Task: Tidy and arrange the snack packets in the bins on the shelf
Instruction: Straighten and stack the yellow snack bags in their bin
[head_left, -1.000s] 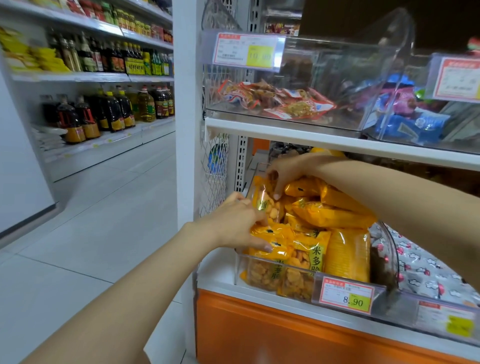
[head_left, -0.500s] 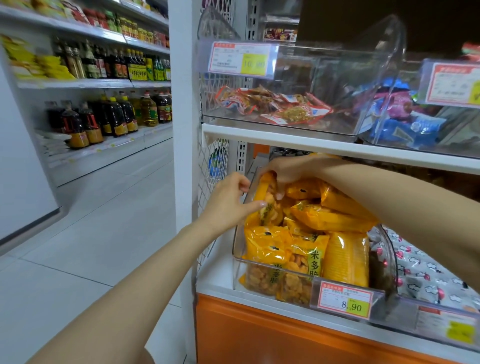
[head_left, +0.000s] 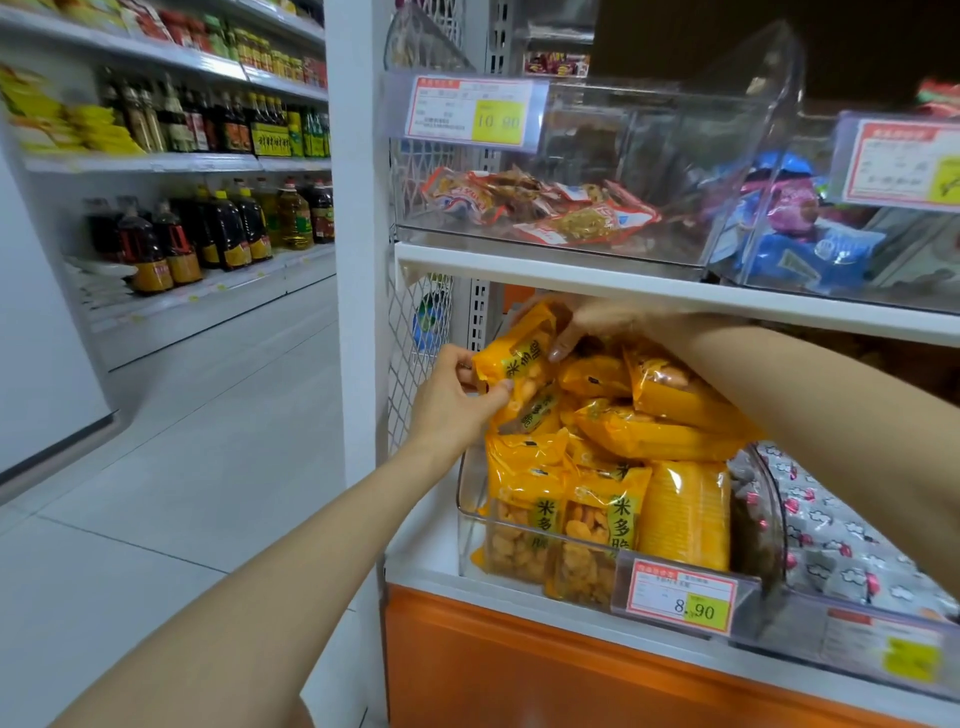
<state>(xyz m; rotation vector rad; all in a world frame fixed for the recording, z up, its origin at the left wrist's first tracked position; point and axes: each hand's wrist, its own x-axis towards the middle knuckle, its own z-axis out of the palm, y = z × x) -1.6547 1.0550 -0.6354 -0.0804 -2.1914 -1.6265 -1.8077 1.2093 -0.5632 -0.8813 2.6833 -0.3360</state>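
A clear plastic bin (head_left: 470, 512) on the lower shelf is heaped with several yellow snack packets (head_left: 649, 431). One yellow packet (head_left: 519, 358) is lifted at the bin's back left, tilted. My left hand (head_left: 457, 400) pinches its lower end between thumb and fingers. My right hand (head_left: 587, 325) reaches in under the upper shelf and grips the packet's top end; part of that hand is hidden by the shelf edge.
The white upper shelf (head_left: 675, 288) sits close above my right hand. It carries a clear bin with red packets (head_left: 545, 208) and one with blue and pink packets (head_left: 810, 244). A bin of grey patterned packets (head_left: 841, 540) stands to the right. An aisle with oil bottles (head_left: 218, 228) lies left.
Both hands have lifted one yellow packet up and back from the heap. My left hand moved from pressing on the front packets to pinching this packet's lower end.
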